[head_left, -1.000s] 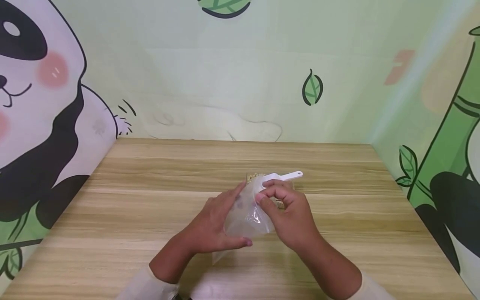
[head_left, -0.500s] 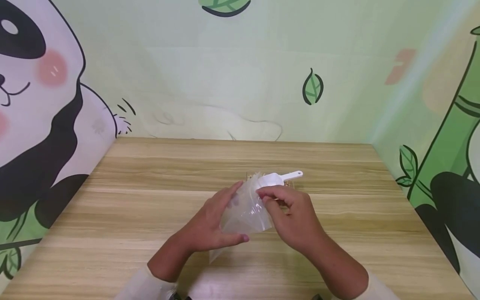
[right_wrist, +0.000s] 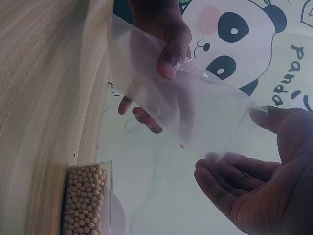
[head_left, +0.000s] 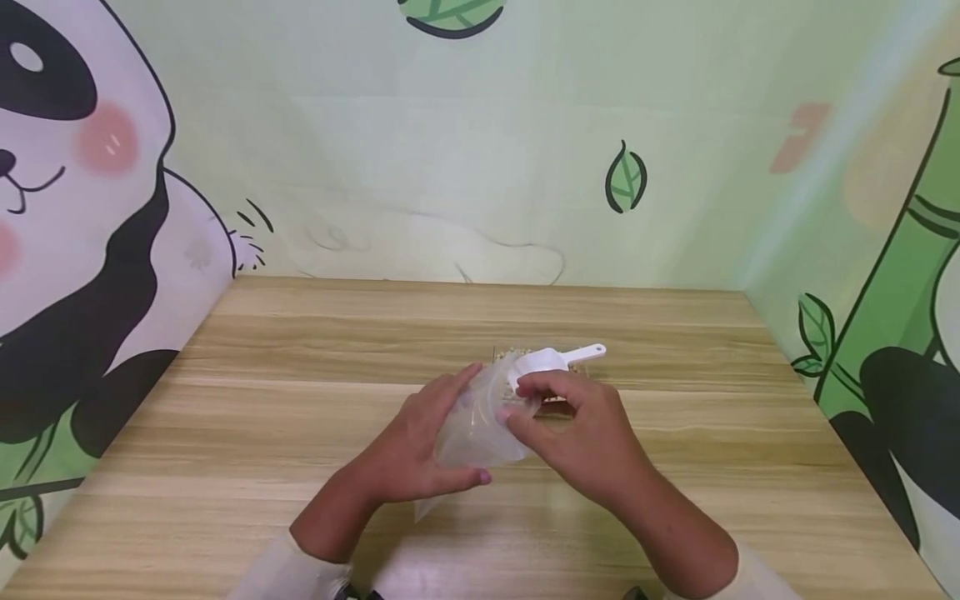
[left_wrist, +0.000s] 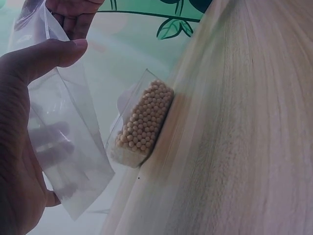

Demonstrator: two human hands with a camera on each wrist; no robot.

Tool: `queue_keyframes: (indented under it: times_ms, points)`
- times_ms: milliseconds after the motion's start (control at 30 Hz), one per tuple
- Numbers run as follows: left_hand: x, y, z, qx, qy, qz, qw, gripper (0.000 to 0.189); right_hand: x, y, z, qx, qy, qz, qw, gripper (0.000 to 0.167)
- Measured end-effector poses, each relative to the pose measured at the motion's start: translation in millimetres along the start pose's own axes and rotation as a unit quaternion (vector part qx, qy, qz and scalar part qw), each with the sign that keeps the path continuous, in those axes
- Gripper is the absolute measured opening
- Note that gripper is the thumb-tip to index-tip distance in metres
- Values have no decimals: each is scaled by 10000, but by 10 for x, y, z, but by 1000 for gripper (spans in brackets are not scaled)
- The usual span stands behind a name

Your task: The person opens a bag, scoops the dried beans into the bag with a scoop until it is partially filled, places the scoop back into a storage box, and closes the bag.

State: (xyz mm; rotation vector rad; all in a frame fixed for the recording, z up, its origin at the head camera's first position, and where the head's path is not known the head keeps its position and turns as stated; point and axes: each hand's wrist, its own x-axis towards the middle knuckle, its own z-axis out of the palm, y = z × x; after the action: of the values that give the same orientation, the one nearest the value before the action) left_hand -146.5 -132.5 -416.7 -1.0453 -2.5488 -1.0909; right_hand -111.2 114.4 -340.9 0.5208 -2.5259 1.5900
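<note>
A clear plastic bag is held tilted above the table between both hands. My left hand grips its body, thumb on the near side and fingers on the far side, as the right wrist view shows. My right hand holds the bag's mouth, its thumb at one edge and curled fingertips at the other, with the mouth spread between them. Beyond the hands stands a clear box of round beige beans, which the hands and bag partly hide in the head view. A white scoop lies over the box, its handle pointing right.
The wooden table runs back to a wall printed with pandas, bamboo and leaves. Its far edge lies a short way behind the box.
The right thumb and fingers have spread apart, and the bag's mouth has widened. Bag and left hand have shifted slightly left. The scoop has stayed in place.
</note>
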Motion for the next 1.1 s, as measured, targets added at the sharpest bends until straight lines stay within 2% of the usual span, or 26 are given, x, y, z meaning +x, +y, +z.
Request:
queue_keyframes:
  times_ms: [233, 367, 567, 767, 1000, 1100]
  points:
    - [-12, -24, 0, 69, -38, -15, 10000, 117, -9, 1, 4, 61, -27, 204, 9998, 40]
    - [-16, -17, -15, 92, -54, -39, 9999, 118, -8, 5, 9, 61, 17, 37, 10000, 44]
    - [-8, -27, -50, -11, 90, 88, 9999, 118, 3, 27, 19, 13, 229, -419, 9989, 39]
    - [-7, -89, -85, -116, 58, 85, 9999, 115, 28, 27, 24, -58, 367, -433, 9984, 43]
    - [4, -192, -148, -173, -13, -173, 9997, 114, 82, 30, -32, -202, 679, -172, 9973, 22]
    - [6, -242, -174, -138, -49, -309, 9994, 115, 122, 73, -66, -257, 797, 0, 9965, 18]
